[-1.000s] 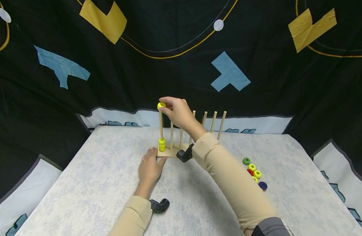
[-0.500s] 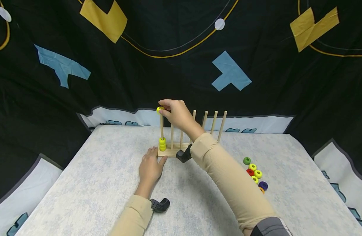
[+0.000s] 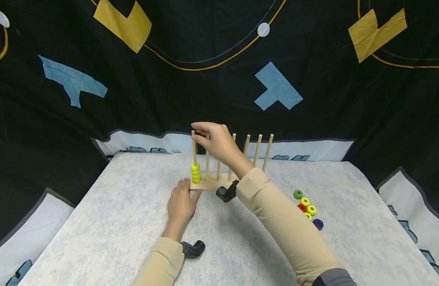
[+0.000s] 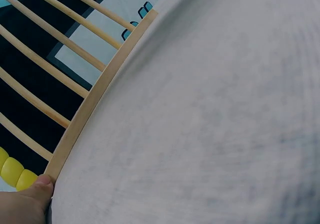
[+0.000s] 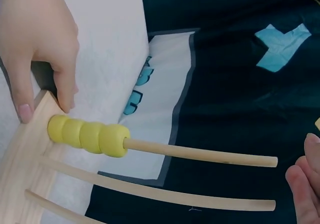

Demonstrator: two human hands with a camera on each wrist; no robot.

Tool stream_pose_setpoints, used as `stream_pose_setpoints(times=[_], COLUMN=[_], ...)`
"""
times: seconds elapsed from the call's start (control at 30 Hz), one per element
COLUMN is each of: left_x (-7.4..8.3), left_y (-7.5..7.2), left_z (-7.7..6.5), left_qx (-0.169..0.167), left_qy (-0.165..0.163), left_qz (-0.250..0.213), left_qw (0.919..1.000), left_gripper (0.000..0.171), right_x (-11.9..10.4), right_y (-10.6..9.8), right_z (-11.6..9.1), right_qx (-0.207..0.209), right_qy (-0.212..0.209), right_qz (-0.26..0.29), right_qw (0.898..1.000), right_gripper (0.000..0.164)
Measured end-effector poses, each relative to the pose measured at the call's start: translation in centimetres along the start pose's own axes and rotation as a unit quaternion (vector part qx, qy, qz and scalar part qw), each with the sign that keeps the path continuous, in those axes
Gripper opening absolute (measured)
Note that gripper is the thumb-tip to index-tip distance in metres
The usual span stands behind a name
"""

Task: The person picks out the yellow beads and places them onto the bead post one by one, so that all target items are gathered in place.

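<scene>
A wooden peg stand (image 3: 213, 185) with a row of upright rods rests on the table. Several yellow beads (image 3: 196, 173) are stacked at the foot of its leftmost rod (image 3: 194, 150); the right wrist view shows them touching one another (image 5: 90, 135). My left hand (image 3: 181, 203) holds the base's left end, thumb on the near side and fingers around the corner. Up by the top of the leftmost rod, my right hand (image 3: 219, 141) has thumb and fingers apart, with nothing between them. In the right wrist view its fingertips (image 5: 302, 189) sit clear of the rod ends.
Loose beads lie on the table to the right: a green one (image 3: 298, 194), a red one (image 3: 302, 208), a dark purple one (image 3: 318, 224) and yellow ones (image 3: 311, 210). My right forearm crosses in front of the stand. A black curtain (image 3: 205, 95) hangs behind the table.
The yellow bead that my right hand pinched at the rod's top has been let go and now tops the stack below. My left hand has stayed at the base.
</scene>
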State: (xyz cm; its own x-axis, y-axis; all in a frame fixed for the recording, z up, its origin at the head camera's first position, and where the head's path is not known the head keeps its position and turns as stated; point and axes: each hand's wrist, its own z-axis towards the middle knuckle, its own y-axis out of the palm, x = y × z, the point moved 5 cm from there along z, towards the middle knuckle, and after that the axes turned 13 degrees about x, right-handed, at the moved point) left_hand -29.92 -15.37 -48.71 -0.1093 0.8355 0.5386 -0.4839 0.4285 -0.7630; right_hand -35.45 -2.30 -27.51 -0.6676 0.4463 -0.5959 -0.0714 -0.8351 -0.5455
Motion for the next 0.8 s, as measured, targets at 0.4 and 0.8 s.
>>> stream_pose_setpoints(times=[0.4,0.8], left_x=[-0.1,0.2], left_y=[0.1,0.1], left_z=[-0.1,0.1], left_qx=[-0.004,-0.005], left_qy=[0.000,0.005], left_qz=[0.006,0.009], left_qw=[1.0000,0.9999], left_gripper=[0.068,0.068], right_x=[0.2,1.2], right_y=[-1.4,-3.0], right_z=[-4.3,-9.6], right_qx=[-0.001,-0.018], right_qy=[-0.020,-0.024], right_qz=[0.034,0.026], right_qw=[0.999,0.999], right_gripper=[0.040,0.039])
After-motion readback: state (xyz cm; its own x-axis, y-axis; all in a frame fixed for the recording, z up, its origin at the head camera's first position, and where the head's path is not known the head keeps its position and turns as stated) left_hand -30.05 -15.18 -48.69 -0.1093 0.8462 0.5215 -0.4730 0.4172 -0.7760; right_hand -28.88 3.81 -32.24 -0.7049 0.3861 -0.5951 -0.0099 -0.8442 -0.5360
